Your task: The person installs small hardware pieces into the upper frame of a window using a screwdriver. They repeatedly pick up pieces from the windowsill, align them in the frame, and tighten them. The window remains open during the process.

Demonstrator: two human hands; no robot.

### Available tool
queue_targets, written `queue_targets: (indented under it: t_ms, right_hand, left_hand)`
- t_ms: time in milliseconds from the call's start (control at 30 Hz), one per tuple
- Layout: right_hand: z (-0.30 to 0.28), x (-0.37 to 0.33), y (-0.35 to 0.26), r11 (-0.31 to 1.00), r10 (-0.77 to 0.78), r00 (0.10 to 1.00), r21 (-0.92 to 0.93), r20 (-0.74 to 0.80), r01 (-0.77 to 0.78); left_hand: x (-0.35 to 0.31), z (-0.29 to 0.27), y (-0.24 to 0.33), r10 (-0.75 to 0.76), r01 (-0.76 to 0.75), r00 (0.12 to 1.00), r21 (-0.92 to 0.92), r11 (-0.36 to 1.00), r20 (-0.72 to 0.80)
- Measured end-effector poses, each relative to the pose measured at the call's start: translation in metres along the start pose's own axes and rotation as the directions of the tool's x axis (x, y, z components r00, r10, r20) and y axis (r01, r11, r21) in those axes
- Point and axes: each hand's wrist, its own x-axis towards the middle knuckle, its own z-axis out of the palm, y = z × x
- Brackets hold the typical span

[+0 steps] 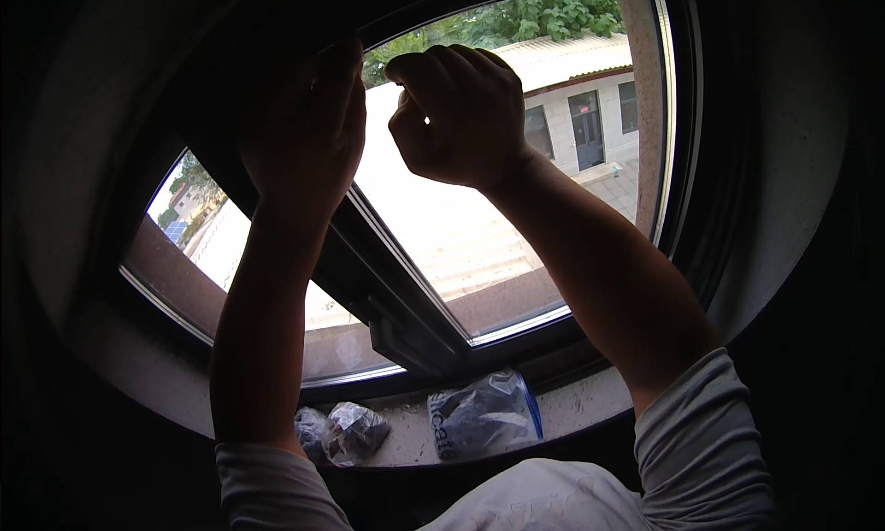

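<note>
Both arms reach up in front of a dark-framed window point(419, 324). My left hand point(309, 130) is raised against the dark upright frame, mostly in shadow. Its fingers look curled near the top, and whatever they hold is lost in the dark. Just to its right, my right hand point(466, 116) stands out against the bright glass. Its fingers are bent in toward the thumb, with a small spot of light showing between them. Anything in that grip is hidden. The two hands are apart, at about the same height.
A window handle point(392, 342) juts from the frame below the hands. On the sill point(581, 407) lie a clear zip bag point(484, 416) with dark contents and crumpled clear plastic bags point(355, 431). Outside are a pale building point(572, 130) and green leaves point(553, 15).
</note>
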Motion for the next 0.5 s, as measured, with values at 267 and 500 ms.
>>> queue_targets:
  t_ms: [267,500]
  right_hand:
    - [-0.003,0.003,-0.007,0.996,0.086,0.994,-0.003,0.072,-0.086]
    - [-0.008,0.001,-0.008,0.988,0.149,0.976,-0.056,0.159,-0.141]
  left_hand:
    - [0.0,0.002,0.001,0.013,-0.013,1.0,0.017,1.0,0.001]
    - [0.009,-0.009,0.016,-0.09,0.096,0.989,-0.041,0.995,0.12]
